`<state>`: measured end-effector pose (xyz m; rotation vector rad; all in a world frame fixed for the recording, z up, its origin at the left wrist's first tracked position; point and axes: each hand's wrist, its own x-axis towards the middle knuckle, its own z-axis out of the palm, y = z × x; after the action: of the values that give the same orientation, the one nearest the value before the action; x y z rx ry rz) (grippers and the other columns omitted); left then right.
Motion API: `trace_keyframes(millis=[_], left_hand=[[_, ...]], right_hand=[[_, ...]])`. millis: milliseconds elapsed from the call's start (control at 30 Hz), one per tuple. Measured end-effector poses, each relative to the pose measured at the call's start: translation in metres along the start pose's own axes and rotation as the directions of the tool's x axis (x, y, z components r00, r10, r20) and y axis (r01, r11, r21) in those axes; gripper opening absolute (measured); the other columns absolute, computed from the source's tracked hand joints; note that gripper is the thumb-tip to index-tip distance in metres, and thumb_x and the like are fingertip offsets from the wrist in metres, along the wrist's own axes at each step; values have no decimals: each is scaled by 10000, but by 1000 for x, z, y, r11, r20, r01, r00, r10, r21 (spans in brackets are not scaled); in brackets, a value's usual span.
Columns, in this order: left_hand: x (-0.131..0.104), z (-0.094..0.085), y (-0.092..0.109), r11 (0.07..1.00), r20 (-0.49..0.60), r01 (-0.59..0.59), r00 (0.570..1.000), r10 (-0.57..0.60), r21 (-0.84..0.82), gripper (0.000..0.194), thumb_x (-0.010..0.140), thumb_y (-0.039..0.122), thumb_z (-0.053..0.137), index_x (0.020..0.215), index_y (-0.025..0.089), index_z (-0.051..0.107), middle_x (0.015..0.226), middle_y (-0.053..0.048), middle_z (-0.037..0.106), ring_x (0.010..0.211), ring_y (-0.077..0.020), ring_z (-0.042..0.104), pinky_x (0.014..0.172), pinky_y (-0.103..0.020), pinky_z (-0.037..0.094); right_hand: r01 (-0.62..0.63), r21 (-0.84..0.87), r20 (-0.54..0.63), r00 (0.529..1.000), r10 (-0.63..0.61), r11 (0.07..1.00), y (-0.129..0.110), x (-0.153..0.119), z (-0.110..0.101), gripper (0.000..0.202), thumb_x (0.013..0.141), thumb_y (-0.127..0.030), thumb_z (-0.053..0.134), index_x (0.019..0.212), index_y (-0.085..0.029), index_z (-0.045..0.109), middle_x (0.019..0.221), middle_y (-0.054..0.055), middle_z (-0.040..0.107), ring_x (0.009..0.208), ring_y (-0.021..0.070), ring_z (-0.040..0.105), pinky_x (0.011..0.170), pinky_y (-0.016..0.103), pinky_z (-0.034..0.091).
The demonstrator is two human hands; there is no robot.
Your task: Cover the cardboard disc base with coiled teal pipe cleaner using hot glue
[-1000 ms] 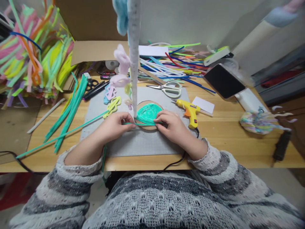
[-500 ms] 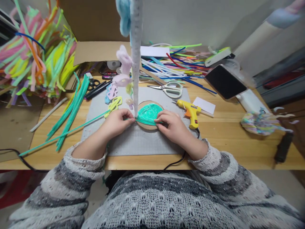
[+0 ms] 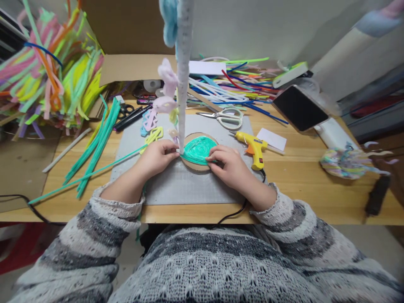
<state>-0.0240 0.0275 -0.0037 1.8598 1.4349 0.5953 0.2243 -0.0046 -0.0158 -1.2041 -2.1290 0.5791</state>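
Observation:
A coiled green pipe cleaner spiral lies on a round cardboard disc, on the grey cutting mat. My left hand pinches a green pipe cleaner at the disc's left edge; its long tail runs out to the left under my wrist. With fingers closed, my right hand presses the strand against the spiral's right edge. A tall white-wrapped stem with pastel flower shapes rises in front of the disc's left side, hiding part of the view.
Right of the disc lies a yellow glue gun, its cord trailing to the front edge. Scissors rest behind. Green pipe cleaners lie left; a phone and a pastel woven piece are right. Loose coloured pipe cleaners spread along the back.
The view has shifted slightly, so the things appear a little further right. Both hands keep nearly the same pinch at the disc's edges.

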Motion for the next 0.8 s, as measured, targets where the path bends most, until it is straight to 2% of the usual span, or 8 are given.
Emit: trace_keyframes(millis=[233, 367, 467, 600, 800], left_hand=[[1, -1, -3, 999, 14, -25, 1000, 24, 30, 205, 773, 304, 632, 874, 161, 739, 755, -22, 693, 697, -163, 580, 683, -282, 435], [1, -1, -3, 999, 33, -27, 999, 25, 47, 198, 785, 315, 621, 855, 165, 728, 764, -23, 699, 719, -170, 588, 693, -287, 435], [0, -1, -3, 999, 34, -30, 999, 28, 42, 207, 793, 326, 612, 874, 173, 725, 792, -27, 707, 745, -179, 596, 712, -294, 439], [0, -1, -1, 998, 21, -24, 1000, 23, 55, 194, 788, 323, 613, 865, 183, 724, 792, -26, 703, 752, -182, 596, 717, -294, 435], [-1, -1, -1, 998, 13, -30, 999, 29, 53, 214, 791, 304, 610, 908, 173, 732, 806, -27, 697, 724, -171, 584, 706, -285, 426]], right_hand=[[33, -45, -3, 999, -33, 998, -3, -3, -4, 103, 867, -163, 571, 878, -217, 658, 1004, 69, 705, 983, 234, 638, 876, 422, 382], [173, -46, -97, 979, -177, 984, -12, -10, -8, 261, 878, -128, 479, 1080, -221, 616, 1069, 70, 717, 1017, 215, 634, 916, 413, 375], [278, -82, 10, 960, -279, 957, -19, -14, -8, 397, 826, -97, 454, 1184, -219, 576, 1089, 58, 718, 1067, 213, 623, 975, 422, 321], [266, -175, 186, 954, -233, 948, -20, -15, -3, 540, 793, -107, 467, 1324, -194, 513, 1120, 69, 718, 1185, 248, 568, 997, 449, 231], [261, -235, 224, 952, -209, 936, -20, -16, 0, 538, 808, -116, 465, 1335, -211, 515, 1152, 70, 717, 1223, 257, 542, 999, 464, 195]])
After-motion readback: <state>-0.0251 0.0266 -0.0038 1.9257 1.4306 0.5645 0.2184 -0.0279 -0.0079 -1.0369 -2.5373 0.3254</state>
